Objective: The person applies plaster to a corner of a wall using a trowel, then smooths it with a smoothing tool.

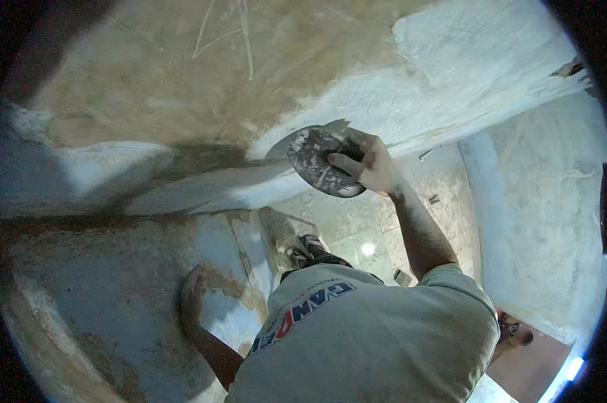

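My right hand (pixel 365 164) grips a dark oval pad (pixel 320 161) smeared with white plaster, its thumb lying across the face. The pad is up against the wall (pixel 149 87) in front, or very close to it, near the border between bare tan plaster and a whiter coated patch (pixel 444 74). White dust covers the right forearm. At the lower left, my left hand (pixel 192 292) rests against a blue-grey patchy surface (pixel 115 289). It looks flat and empty, though seen nearly edge-on with its fingers partly hidden.
Below lies a pale tiled floor (pixel 357 228) with small scraps on it. My sandalled feet (pixel 307 250) stand near a corner. A whitish wall (pixel 545 201) rises on the right. Brown objects (pixel 515 332) at the lower right are too unclear to name.
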A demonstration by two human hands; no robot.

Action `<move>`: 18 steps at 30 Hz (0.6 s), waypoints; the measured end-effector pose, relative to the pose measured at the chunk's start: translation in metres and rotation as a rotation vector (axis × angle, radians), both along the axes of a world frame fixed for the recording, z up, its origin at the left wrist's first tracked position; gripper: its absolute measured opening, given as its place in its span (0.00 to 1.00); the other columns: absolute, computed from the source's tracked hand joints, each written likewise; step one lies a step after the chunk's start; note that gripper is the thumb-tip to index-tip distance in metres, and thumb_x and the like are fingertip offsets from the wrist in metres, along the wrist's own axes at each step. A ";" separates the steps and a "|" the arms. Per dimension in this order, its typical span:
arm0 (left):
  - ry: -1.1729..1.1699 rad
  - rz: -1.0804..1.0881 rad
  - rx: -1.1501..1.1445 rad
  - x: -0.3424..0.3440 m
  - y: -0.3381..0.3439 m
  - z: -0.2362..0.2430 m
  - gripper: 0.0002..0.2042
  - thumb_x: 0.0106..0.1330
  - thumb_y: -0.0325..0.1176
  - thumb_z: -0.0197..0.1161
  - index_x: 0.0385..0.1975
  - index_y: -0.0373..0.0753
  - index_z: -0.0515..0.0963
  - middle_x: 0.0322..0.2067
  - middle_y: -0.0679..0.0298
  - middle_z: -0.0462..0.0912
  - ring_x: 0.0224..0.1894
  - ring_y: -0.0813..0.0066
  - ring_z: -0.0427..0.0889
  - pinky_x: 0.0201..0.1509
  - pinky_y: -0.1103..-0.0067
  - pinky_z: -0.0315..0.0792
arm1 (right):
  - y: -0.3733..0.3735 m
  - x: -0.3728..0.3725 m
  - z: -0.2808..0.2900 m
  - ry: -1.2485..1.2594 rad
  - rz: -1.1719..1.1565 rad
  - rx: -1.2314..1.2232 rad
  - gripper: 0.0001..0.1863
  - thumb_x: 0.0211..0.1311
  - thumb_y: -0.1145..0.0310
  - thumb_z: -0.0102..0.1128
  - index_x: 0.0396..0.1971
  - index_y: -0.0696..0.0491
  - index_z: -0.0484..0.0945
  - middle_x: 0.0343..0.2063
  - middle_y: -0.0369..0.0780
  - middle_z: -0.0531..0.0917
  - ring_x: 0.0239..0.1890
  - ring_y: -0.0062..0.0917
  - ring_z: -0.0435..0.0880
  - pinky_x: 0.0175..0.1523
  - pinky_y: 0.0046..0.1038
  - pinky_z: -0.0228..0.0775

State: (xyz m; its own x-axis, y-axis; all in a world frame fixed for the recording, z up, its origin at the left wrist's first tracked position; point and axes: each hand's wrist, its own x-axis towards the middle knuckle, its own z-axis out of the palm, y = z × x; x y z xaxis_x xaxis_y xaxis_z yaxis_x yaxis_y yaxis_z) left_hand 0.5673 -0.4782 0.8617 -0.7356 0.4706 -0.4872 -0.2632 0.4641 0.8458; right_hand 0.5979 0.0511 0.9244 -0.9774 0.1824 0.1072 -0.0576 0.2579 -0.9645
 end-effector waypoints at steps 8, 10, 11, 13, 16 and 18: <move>-0.021 0.139 -0.013 -0.005 0.021 -0.013 0.27 0.72 0.49 0.62 0.63 0.36 0.76 0.59 0.58 0.80 0.62 0.67 0.77 0.68 0.70 0.67 | -0.026 0.005 -0.006 -0.054 -0.090 -0.257 0.10 0.67 0.73 0.68 0.45 0.59 0.79 0.37 0.36 0.86 0.39 0.17 0.82 0.47 0.25 0.76; -0.010 0.199 -0.016 0.007 0.019 -0.019 0.27 0.72 0.49 0.62 0.63 0.36 0.76 0.59 0.57 0.80 0.62 0.67 0.77 0.68 0.70 0.67 | -0.044 0.011 -0.003 0.019 -0.156 -0.330 0.11 0.68 0.68 0.69 0.42 0.57 0.77 0.33 0.35 0.84 0.37 0.15 0.79 0.45 0.24 0.74; 0.001 0.240 -0.016 0.007 0.028 -0.020 0.27 0.72 0.49 0.62 0.63 0.36 0.76 0.59 0.57 0.80 0.62 0.67 0.76 0.68 0.70 0.67 | -0.051 0.015 -0.001 0.042 -0.162 -0.354 0.11 0.68 0.68 0.68 0.41 0.56 0.76 0.33 0.35 0.83 0.37 0.15 0.78 0.45 0.24 0.73; 0.023 0.301 -0.023 0.007 0.041 -0.025 0.27 0.72 0.49 0.62 0.63 0.36 0.77 0.59 0.57 0.80 0.63 0.67 0.76 0.69 0.70 0.67 | -0.061 0.019 -0.003 0.089 -0.195 -0.471 0.11 0.68 0.66 0.68 0.39 0.54 0.75 0.32 0.35 0.82 0.37 0.16 0.77 0.45 0.24 0.71; 0.033 0.264 0.311 0.004 0.112 -0.026 0.30 0.73 0.51 0.61 0.66 0.34 0.71 0.64 0.55 0.76 0.67 0.61 0.74 0.73 0.64 0.63 | -0.080 0.009 -0.021 0.228 -0.235 -0.483 0.11 0.68 0.66 0.68 0.38 0.54 0.75 0.32 0.34 0.81 0.36 0.15 0.75 0.44 0.24 0.70; 0.060 0.256 0.657 0.010 0.188 -0.027 0.32 0.74 0.50 0.61 0.68 0.33 0.66 0.63 0.53 0.76 0.67 0.60 0.74 0.74 0.64 0.62 | -0.083 0.005 -0.033 0.233 -0.243 -0.448 0.11 0.69 0.66 0.67 0.35 0.53 0.72 0.30 0.32 0.78 0.35 0.14 0.73 0.44 0.23 0.68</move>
State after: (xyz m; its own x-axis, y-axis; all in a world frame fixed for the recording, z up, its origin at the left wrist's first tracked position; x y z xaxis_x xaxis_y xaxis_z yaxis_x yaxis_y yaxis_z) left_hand 0.5772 -0.2898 0.8352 -0.8793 0.4618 -0.1167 -0.2399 -0.2176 0.9461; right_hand 0.6026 -0.0317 0.8913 -0.8613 0.4769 0.1754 -0.2724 -0.1419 -0.9517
